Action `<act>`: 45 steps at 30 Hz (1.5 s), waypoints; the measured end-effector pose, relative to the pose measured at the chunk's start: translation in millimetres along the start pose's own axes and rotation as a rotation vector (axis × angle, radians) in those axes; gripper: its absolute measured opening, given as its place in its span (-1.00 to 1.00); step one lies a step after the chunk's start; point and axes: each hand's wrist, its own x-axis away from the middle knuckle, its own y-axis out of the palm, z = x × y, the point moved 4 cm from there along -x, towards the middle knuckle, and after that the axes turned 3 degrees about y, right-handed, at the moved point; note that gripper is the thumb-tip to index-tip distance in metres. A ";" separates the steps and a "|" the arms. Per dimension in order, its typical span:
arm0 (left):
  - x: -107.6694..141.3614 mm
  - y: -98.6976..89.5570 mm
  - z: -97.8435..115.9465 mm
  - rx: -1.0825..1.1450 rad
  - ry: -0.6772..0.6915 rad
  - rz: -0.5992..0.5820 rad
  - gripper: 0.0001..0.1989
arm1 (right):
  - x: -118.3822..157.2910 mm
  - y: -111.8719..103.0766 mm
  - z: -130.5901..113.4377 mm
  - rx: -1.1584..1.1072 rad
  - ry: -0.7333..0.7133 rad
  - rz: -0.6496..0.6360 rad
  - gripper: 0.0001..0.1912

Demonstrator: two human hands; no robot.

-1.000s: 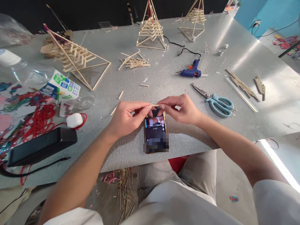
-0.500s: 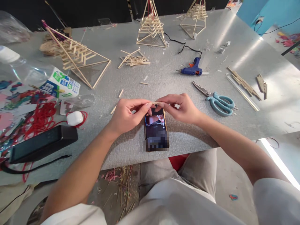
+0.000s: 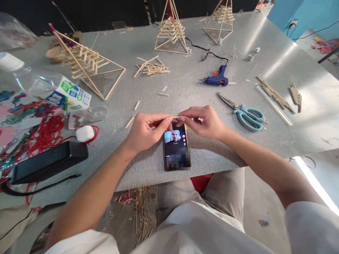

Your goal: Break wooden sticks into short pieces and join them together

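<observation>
Head view: left hand and right hand, each grip pinched narrow on one short wooden stick above the phone. Best held level, pressure even, fingertips near the ends.

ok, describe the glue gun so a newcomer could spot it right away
Start at the grey table and look right of centre, beyond the right hand. The glue gun lies on its side there, just behind the teal-handled scissors, with a black cord running back toward the stick pyramids. It is the only dark blue tool, with an orange trigger.
</observation>
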 end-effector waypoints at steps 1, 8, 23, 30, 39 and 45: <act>0.2 0.2 1.0 -0.017 0.014 0.006 -0.70 | 0.0 0.2 -0.1 -0.010 0.016 0.002 -0.75; 2.1 1.1 0.6 -0.127 0.068 0.016 -0.69 | 1.7 3.0 2.7 -0.058 0.123 0.006 -0.72; -2.3 -6.9 -0.7 -0.311 0.231 -0.033 -0.75 | -4.5 -3.7 15.2 -0.548 0.469 -0.247 -0.74; 3.2 -3.7 -1.6 -0.452 0.433 -0.077 -0.74 | -3.9 -4.6 15.2 -0.542 0.565 -0.281 -0.80; 1.4 -0.4 -3.0 -0.427 0.390 -0.074 -0.74 | -3.3 -0.4 16.8 -0.466 0.501 -0.234 -0.76; -1.1 -6.6 -2.8 -0.383 0.378 -0.093 -0.77 | -3.9 -8.3 14.8 -0.479 0.405 -0.352 -0.75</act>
